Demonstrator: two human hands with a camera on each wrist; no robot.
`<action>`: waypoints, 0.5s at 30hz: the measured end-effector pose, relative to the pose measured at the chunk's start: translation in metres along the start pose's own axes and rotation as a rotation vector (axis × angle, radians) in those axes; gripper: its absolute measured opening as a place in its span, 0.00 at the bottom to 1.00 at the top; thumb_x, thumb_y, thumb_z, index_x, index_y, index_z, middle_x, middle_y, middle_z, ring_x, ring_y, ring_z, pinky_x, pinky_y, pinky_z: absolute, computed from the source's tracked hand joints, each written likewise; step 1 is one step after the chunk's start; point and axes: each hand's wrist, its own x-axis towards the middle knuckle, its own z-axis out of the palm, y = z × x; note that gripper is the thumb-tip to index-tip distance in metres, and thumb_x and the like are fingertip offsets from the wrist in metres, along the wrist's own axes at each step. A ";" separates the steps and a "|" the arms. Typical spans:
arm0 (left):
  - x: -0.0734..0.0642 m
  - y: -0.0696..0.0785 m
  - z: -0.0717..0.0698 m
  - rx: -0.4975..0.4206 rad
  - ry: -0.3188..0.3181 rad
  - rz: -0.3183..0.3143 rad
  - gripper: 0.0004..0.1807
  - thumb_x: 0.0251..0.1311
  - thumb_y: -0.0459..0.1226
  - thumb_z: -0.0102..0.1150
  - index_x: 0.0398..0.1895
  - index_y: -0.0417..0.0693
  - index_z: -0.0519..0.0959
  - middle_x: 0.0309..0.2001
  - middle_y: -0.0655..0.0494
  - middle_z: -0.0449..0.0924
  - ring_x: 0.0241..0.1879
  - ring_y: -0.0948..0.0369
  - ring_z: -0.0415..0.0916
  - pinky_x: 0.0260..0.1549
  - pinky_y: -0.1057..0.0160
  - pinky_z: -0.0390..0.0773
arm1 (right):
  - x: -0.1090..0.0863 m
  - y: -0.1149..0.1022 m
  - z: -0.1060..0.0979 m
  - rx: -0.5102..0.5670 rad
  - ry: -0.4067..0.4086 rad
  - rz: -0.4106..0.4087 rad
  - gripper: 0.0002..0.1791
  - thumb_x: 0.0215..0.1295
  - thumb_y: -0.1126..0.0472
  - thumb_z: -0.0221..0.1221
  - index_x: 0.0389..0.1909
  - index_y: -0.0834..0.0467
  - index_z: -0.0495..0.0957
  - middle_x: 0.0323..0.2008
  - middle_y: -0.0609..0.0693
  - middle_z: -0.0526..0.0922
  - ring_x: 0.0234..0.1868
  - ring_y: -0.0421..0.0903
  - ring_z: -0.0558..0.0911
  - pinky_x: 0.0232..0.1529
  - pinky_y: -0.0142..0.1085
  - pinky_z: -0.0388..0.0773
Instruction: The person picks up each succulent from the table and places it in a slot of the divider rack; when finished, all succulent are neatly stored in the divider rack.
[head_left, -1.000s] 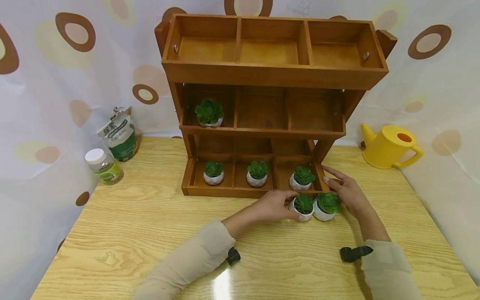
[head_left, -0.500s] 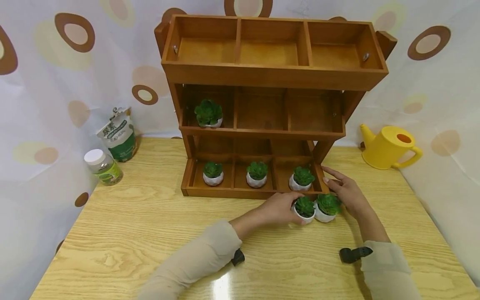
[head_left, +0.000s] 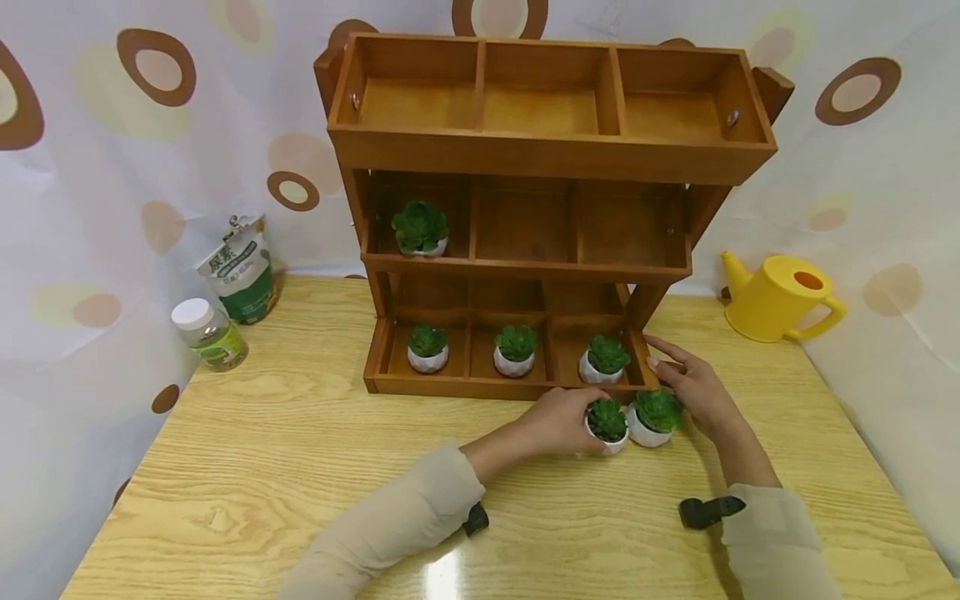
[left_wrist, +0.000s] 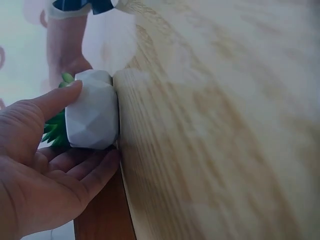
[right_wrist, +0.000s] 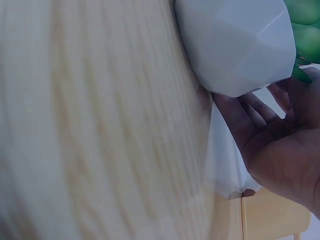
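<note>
In the head view my left hand (head_left: 557, 423) grips a small potted succulent (head_left: 606, 422), its white faceted pot on the table before the wooden shelf (head_left: 442, 385). The left wrist view has the thumb on one side of the white pot (left_wrist: 92, 115) and the fingers on the other. A second potted succulent (head_left: 654, 417) stands just to its right. My right hand (head_left: 699, 387) is beside that one, fingers reaching along the shelf's lower right end. Up close in the right wrist view, a white pot (right_wrist: 240, 45) hides some of the fingertips.
Three potted succulents, including the middle one (head_left: 514, 350), occupy the bottom tier's compartments. Another succulent (head_left: 420, 227) sits in the middle tier's left compartment. A yellow watering can (head_left: 780, 297) stands at right; a jar (head_left: 210, 335) and a green-white pouch (head_left: 242, 271) stand at left.
My left hand has shifted slightly right and towards me, bringing its potted succulent a little nearer the table's front. The right hand keeps its place by the shelf.
</note>
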 end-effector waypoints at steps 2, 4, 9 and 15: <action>-0.003 -0.002 -0.002 -0.005 0.008 0.005 0.36 0.52 0.53 0.76 0.66 0.62 0.75 0.57 0.67 0.83 0.57 0.65 0.79 0.56 0.69 0.76 | 0.000 0.001 0.000 0.010 -0.004 -0.003 0.35 0.78 0.40 0.47 0.81 0.41 0.52 0.70 0.65 0.71 0.58 0.41 0.81 0.50 0.27 0.80; -0.006 -0.003 -0.005 -0.017 0.016 0.018 0.35 0.52 0.53 0.76 0.65 0.63 0.76 0.57 0.68 0.83 0.57 0.65 0.79 0.56 0.68 0.76 | 0.000 0.001 0.000 0.014 -0.005 -0.003 0.35 0.78 0.39 0.47 0.81 0.41 0.52 0.70 0.66 0.71 0.55 0.36 0.81 0.49 0.26 0.80; -0.017 -0.003 -0.021 -0.065 0.047 0.047 0.36 0.51 0.53 0.76 0.66 0.65 0.76 0.54 0.68 0.84 0.51 0.68 0.80 0.49 0.70 0.77 | 0.000 0.000 0.001 0.005 0.000 0.000 0.35 0.78 0.39 0.47 0.81 0.41 0.52 0.71 0.65 0.70 0.55 0.36 0.81 0.51 0.26 0.79; -0.034 0.000 -0.050 -0.073 0.112 0.072 0.40 0.52 0.55 0.75 0.70 0.61 0.74 0.51 0.65 0.86 0.42 0.68 0.82 0.50 0.64 0.79 | -0.001 -0.001 0.002 0.019 -0.003 0.010 0.35 0.78 0.39 0.47 0.81 0.41 0.52 0.75 0.65 0.63 0.72 0.61 0.70 0.70 0.53 0.70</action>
